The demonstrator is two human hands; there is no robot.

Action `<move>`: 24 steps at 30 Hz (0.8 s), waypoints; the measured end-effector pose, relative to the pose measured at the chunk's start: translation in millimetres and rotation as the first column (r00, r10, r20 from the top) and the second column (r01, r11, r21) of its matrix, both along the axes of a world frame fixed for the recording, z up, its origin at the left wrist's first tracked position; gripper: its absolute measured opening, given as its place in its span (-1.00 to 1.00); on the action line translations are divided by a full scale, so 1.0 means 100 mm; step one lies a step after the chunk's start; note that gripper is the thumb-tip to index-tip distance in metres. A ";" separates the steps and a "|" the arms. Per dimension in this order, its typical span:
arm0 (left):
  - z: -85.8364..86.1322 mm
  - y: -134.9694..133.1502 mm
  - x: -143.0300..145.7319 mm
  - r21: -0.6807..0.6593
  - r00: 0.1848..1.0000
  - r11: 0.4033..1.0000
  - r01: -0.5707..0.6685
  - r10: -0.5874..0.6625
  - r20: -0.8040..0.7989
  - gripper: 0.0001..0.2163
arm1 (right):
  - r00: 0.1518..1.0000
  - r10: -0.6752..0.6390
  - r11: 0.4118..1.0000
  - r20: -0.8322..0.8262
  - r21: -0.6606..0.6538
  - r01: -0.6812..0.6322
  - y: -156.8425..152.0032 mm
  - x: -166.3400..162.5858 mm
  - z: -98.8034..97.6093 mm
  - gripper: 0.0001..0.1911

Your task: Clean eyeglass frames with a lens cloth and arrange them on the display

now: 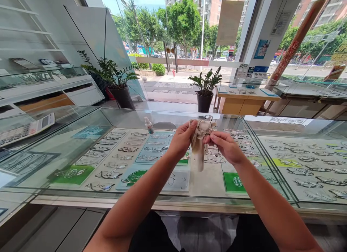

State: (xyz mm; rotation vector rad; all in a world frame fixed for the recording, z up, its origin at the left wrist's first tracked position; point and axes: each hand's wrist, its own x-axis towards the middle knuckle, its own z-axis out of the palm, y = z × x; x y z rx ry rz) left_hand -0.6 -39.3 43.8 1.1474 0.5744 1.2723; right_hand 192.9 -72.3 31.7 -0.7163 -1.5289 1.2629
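My left hand [182, 140] is closed on a beige cleaning cloth [198, 143], which hangs down over the glass counter. A pair of thin-framed eyeglasses [212, 148] is held up between my hands, one round lens in front of the cloth and the other lower down. With thumb and fingers, my right hand [226, 146] pinches the eyeglasses near the middle of the frame. On the counter to the left of my hands stands a small white spray bottle [149, 125].
Beneath me is a glass display counter [206, 199] with rows of eyeglasses inside. A calculator [38, 127] sits at the far left. Potted plants [205, 96] stand beyond the counter by the window, and a wooden table [238, 102] is at the back right.
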 end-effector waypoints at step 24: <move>-0.14 -0.16 0.12 0.008 0.960 0.973 0.231 -0.226 -0.164 -0.53 | 0.949 -0.135 0.990 -0.283 -0.084 0.116 0.00 -0.05 0.07 -0.70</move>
